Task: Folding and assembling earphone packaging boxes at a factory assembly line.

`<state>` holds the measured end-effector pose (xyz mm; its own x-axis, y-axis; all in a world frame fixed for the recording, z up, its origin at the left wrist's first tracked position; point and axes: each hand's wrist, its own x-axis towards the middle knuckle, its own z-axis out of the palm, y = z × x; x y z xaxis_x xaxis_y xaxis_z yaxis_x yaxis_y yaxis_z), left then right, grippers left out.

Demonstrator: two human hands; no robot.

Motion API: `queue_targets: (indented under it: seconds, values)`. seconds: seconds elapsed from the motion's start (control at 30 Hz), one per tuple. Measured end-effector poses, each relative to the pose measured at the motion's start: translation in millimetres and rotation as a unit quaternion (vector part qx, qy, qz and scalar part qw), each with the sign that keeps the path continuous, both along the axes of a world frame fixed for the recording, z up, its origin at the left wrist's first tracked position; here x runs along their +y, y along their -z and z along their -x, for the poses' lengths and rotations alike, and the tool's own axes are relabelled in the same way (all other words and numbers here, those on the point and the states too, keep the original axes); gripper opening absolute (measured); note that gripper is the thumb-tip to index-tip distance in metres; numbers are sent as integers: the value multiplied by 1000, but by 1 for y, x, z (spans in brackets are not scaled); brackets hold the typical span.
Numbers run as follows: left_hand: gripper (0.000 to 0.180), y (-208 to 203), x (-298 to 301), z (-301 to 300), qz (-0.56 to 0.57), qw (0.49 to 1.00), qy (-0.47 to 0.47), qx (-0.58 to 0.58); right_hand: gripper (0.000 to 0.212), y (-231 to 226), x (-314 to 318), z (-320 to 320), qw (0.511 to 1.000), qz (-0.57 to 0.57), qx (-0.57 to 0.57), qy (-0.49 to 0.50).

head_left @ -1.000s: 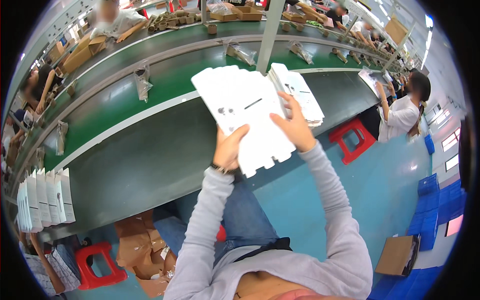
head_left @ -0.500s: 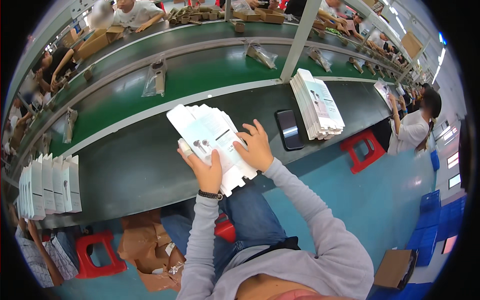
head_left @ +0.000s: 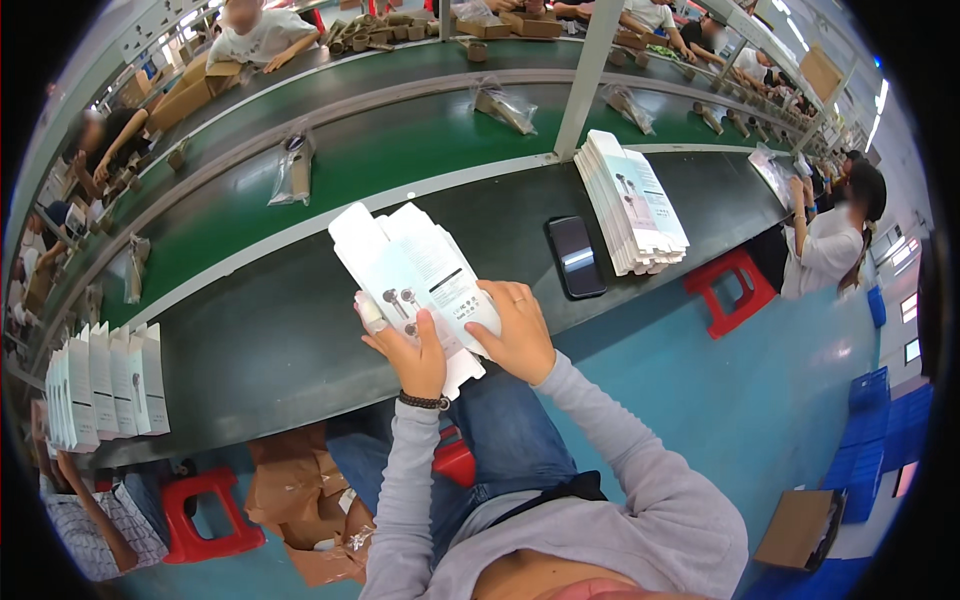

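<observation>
Over the near edge of the dark bench I hold flat earphone cartons [head_left: 435, 265], pale blue and white with a printed pair of earphones, tilted up to the left. My left hand [head_left: 410, 358] grips their left edge, thumb on the printed face; a white cover wraps one of its fingertips. My right hand [head_left: 520, 335] is closed over the right edge, its thumb also on the face. How many cartons are in the grip cannot be told. To the right a black phone [head_left: 576, 258] lies beside a stack of similar flat cartons [head_left: 640, 205].
Opened-up cartons [head_left: 110, 385] stand in a row at the bench's left end. Beyond the bench runs a green conveyor [head_left: 390, 150] carrying bagged items [head_left: 293, 170]. A metal post [head_left: 588, 85] rises behind the stack. Red stools [head_left: 728, 290] and a brown paper-lined box [head_left: 310, 500] are below.
My right hand has slid down and inward, from fingers spread over the cartons to a closer grip at their edge. The fanned edges at the right now look narrower. The conveyor's bagged items shifted slightly left.
</observation>
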<state>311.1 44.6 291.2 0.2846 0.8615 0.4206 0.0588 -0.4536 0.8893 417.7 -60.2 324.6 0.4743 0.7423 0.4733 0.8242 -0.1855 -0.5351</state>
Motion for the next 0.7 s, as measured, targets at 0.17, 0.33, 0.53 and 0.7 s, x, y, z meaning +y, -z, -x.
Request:
queue_targets:
  seconds: [0.17, 0.33, 0.53, 0.7]
  values:
    - [69, -3, -3, 3, -58, 995, 39, -65, 43, -14, -6, 15, 968, 1, 238, -85]
    - [67, -3, -2, 3, -66, 993, 34, -87, 45, -11, -4, 17, 943, -209, 239, -101]
    - [70, -2, -6, -1, -48, 974, 51, -216, 52, -19, -3, 45, 834, -139, 474, -247]
    - [70, -5, -3, 8, -20, 971, 54, -230, 40, -12, 3, 61, 943, -150, 129, -268]
